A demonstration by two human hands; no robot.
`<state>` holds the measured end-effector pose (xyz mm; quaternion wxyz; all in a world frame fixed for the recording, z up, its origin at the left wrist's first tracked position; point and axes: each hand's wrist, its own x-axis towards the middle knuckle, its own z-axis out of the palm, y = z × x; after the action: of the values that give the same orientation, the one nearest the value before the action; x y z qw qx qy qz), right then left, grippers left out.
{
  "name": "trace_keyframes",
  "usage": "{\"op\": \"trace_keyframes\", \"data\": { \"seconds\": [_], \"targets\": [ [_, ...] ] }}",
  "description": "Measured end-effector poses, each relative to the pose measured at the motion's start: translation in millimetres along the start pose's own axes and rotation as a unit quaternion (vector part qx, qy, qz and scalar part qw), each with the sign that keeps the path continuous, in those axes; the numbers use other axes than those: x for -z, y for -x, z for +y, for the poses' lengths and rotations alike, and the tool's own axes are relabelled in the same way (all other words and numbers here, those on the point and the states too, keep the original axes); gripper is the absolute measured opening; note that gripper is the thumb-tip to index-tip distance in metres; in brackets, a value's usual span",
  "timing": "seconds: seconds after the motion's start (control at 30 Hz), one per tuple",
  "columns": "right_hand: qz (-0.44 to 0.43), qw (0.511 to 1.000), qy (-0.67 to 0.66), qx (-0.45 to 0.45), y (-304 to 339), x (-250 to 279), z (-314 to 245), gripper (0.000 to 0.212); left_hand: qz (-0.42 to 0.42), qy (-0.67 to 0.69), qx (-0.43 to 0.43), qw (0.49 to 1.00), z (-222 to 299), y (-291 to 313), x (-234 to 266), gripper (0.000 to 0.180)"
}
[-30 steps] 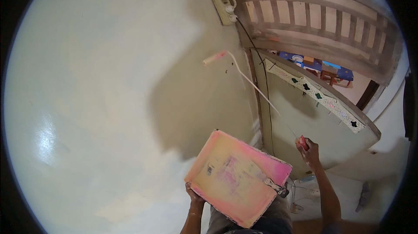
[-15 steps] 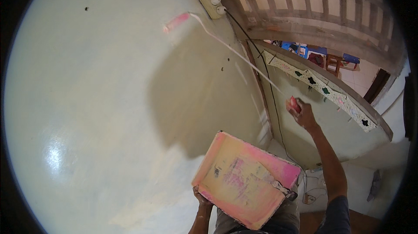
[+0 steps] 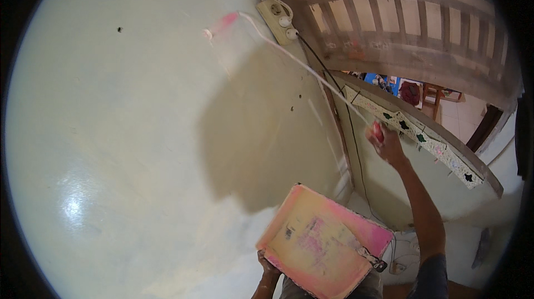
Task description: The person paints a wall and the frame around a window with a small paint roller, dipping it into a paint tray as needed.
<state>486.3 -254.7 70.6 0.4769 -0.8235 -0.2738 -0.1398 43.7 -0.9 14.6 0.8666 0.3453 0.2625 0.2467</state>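
My right hand (image 3: 384,142) is closed around the red handle of a long-framed paint roller (image 3: 320,78). The thin pale rod slants up and to the left, and the roller's pink-and-white sleeve (image 3: 223,25) lies against the pale wall (image 3: 133,132). Low in front of me, my left hand (image 3: 269,262) grips the left edge of a paint tray (image 3: 328,243), its fingers partly hidden under it. Yellowish and pink paint smears cover the tray. A dark-stained brush or scraper-like tool (image 3: 371,259) rests on its right side.
A power strip (image 3: 276,21) with plugs hangs at the wall corner, close to the roller's rod. Its black cable (image 3: 351,132) runs down the corner. To the right are a slatted wooden frame (image 3: 389,15) and a ledge with a patterned cloth strip (image 3: 414,135).
The view has shifted, so the wall and power strip appear lower. The tray sits a little lower and to the right. The roller sleeve has moved up the wall relative to the power strip.
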Motion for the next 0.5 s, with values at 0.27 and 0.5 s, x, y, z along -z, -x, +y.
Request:
{"op": "trace_keyframes", "data": {
  "seconds": [0.27,0.5],
  "targets": [
    [0.061,0.994,0.062,0.064,-107.5,41.9,-77.7,0.039,0.052,-0.019,-0.001,0.998,9.6,6.9,-6.8,0.063],
    [-0.043,0.982,-0.182,-0.004,-33.8,-36.0,45.5,0.032,0.057,-0.022,-0.012,0.998,9.1,8.0,-2.3,0.071]
  ]
}}
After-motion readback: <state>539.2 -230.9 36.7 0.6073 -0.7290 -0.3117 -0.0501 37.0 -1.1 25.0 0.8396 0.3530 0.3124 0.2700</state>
